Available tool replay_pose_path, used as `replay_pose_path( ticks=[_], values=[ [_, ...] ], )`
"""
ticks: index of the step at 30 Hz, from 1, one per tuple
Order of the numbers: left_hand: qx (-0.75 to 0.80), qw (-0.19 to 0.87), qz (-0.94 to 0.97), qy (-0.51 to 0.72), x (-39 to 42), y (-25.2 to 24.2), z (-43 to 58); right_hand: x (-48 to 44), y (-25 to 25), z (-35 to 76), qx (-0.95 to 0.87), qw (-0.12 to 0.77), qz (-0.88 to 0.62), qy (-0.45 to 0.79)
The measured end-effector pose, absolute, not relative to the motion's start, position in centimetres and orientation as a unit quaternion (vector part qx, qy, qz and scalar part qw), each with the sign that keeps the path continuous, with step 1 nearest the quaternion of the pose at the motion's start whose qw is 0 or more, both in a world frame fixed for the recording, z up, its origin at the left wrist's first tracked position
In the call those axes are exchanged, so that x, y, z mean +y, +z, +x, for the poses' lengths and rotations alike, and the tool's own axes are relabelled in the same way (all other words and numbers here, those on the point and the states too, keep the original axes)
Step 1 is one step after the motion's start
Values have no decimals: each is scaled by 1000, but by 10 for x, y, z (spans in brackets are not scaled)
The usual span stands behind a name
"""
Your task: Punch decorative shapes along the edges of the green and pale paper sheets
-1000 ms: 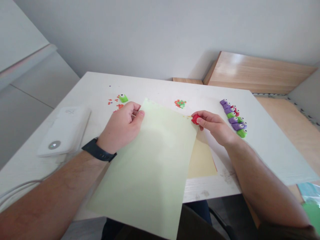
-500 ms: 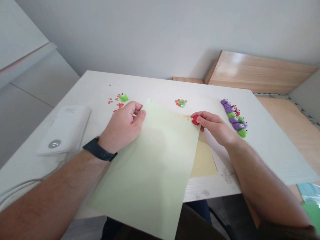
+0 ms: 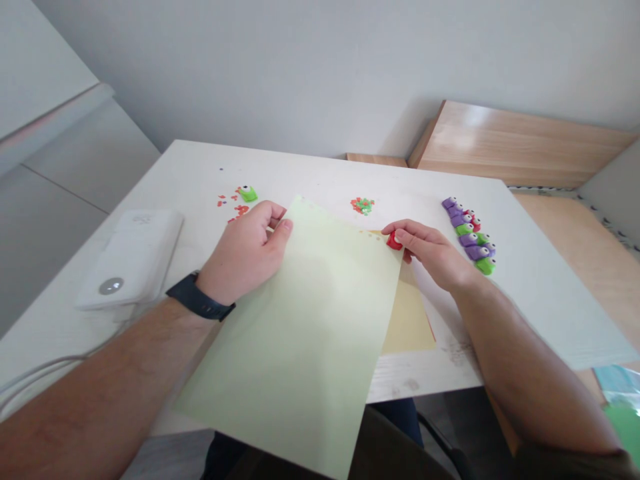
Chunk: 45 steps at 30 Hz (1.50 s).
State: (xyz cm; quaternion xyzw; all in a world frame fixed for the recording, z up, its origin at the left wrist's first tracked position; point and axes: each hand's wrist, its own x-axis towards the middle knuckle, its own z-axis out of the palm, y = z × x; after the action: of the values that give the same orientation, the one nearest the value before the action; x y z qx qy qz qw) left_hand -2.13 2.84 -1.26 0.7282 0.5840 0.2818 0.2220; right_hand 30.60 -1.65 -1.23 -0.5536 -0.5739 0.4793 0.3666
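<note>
Two hands hold the long pale green paper sheet (image 3: 295,320), its long axis running out ahead of me and tilted slightly: my right hand (image 3: 433,253) pinches a small red plastic craft punch (image 3: 395,241) at the far right corner, while my curled left hand (image 3: 245,250) pinches the opposite edge.

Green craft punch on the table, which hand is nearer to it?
Left. The left hand sits just below the green craft punch without touching it; the right hand, gripping a red craft punch, is far off across the table.
</note>
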Motion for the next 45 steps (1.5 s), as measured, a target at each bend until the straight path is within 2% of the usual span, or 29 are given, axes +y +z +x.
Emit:
replay_pose_path(
  ticks=[45],
  values=[
    [570, 212, 742, 281, 29, -15, -21, -14, -19, 305, -558, 383, -574, 461]
  ],
)
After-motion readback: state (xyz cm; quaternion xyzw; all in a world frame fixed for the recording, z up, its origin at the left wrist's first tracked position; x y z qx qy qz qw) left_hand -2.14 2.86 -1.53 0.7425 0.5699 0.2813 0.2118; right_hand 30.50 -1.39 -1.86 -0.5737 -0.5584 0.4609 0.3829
